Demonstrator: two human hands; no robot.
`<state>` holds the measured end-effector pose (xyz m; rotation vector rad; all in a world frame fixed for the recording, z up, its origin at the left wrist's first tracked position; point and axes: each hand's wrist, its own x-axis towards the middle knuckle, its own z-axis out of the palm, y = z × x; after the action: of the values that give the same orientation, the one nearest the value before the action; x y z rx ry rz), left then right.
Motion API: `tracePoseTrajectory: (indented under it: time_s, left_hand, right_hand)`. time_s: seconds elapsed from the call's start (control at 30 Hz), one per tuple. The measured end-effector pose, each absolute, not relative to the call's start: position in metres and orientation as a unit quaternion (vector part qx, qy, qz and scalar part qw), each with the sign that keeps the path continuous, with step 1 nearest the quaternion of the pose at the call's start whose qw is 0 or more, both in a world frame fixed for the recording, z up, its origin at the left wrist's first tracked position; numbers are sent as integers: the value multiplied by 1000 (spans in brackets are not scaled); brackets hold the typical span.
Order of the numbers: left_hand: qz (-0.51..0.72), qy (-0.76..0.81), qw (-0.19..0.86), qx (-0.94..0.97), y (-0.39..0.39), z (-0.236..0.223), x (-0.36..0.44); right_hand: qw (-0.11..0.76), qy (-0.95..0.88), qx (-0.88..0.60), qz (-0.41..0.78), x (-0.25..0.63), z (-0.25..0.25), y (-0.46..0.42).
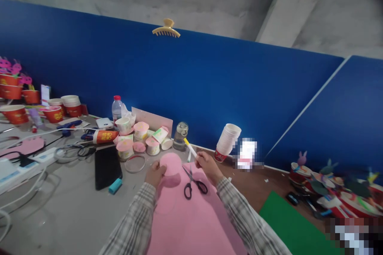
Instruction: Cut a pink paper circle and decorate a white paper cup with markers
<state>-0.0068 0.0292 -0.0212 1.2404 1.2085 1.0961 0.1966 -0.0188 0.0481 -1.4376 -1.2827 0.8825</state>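
Left hand [154, 174]: fingers and thumb pinched on the 9 o'clock edge of 1 pink disc [171, 163], at the far end of 1 pink sheet [191, 219].
Right hand [208, 165]: closed around 1 white marker [192, 149], yellow end towards 11 o'clock.
Scissors [192, 179], 1 pair: on the sheet, between 4 and 5 o'clock from the disc, blades apart.
White cup stack [229, 137]: 2 o'clock from the disc.
Handling, as judged: pinch lightly against creasing; keep the marker's yellow end off the pink, wrists clear of the blades.
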Motion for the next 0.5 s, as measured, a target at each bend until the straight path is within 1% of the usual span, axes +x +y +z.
tracePoseTrajectory:
  time_s: [0.1, 0.2, 0.37, 0.5]
  left_hand:
    - [422, 453, 562, 549, 16, -15, 4]
    - [358, 381, 610, 595, -6, -9, 17]
    - [265, 290, 636, 664, -36, -4, 25]
    - [239, 276, 618, 696, -40, -4, 23]
  right_hand:
    - [584, -465, -521, 414, 198, 43, -62]
    - [641, -402, -472, 453, 202, 38, -95]
    - [684, -344, -436, 474, 207, 29, -118]
    - [695, -336, -434, 464, 201, 20, -122]
